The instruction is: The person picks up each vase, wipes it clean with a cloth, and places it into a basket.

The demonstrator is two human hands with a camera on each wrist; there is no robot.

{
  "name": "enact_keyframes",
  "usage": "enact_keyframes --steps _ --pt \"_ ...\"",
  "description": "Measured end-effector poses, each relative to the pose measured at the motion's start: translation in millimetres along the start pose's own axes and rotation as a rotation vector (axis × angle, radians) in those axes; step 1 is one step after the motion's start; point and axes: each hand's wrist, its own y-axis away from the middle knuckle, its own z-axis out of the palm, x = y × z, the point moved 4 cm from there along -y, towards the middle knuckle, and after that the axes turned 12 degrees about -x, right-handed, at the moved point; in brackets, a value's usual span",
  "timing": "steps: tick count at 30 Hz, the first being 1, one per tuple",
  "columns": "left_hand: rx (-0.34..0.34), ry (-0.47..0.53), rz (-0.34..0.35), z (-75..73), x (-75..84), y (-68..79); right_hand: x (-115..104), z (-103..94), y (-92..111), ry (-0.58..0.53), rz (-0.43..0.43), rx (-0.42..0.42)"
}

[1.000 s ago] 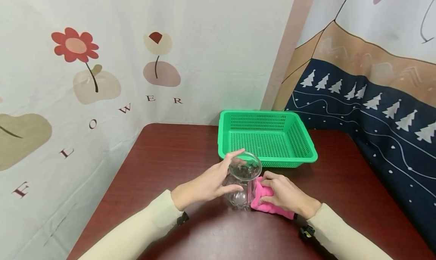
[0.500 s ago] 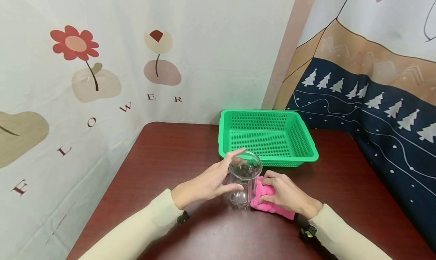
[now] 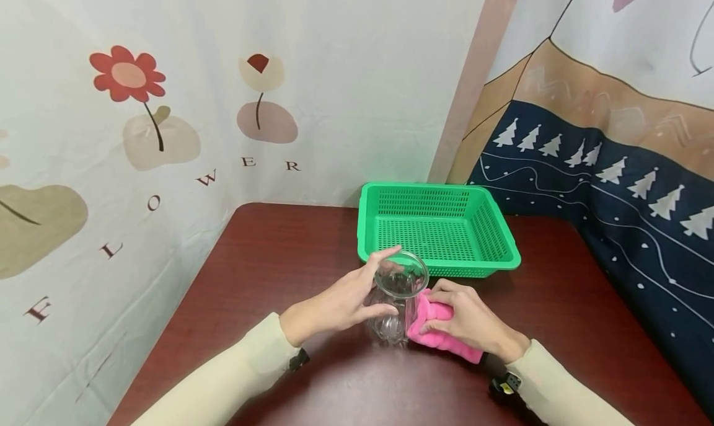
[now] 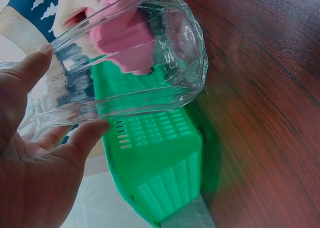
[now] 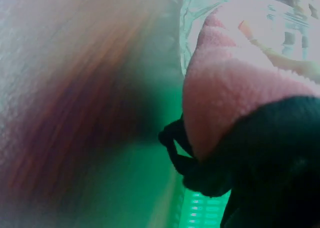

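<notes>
A clear glass vase (image 3: 403, 284) with a flared rim and a fluted body stands upright on the table in the head view. My left hand (image 3: 341, 298) holds it from the left, thumb in front and fingers round the far side near the rim. In the left wrist view the vase (image 4: 175, 43) lies across the frame, with the pink cloth (image 4: 122, 40) seen through it. My right hand (image 3: 473, 319) grips a bunched fluffy pink cloth (image 3: 446, 344) against the vase's right side. The cloth (image 5: 235, 83) fills much of the right wrist view, hiding most of the fingers.
A green perforated plastic basket (image 3: 491, 227) stands just behind the vase, with nothing in it. Beneath everything is a dark red-brown wooden table (image 3: 279, 258). Printed curtains (image 3: 346, 72) hang along the back and right side.
The cloth's left edge has shifted slightly left against the vase's lower side. Both hands keep their grips, and the vase has stayed in place.
</notes>
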Motion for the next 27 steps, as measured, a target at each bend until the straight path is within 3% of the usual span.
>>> enact_keyframes --steps 5,22,27 --pt "0.000 0.004 0.003 0.2 -0.1 -0.2 -4.3 -4.8 2.1 -0.017 -0.041 0.071" --pt "-0.003 0.024 0.001 -1.5 2.4 -0.1 -11.3 -18.0 -1.1 -0.045 -0.086 0.193" --pt "0.005 0.014 0.013 -0.6 1.6 -0.5 -14.6 -21.2 -3.1 -0.082 -0.147 0.254"
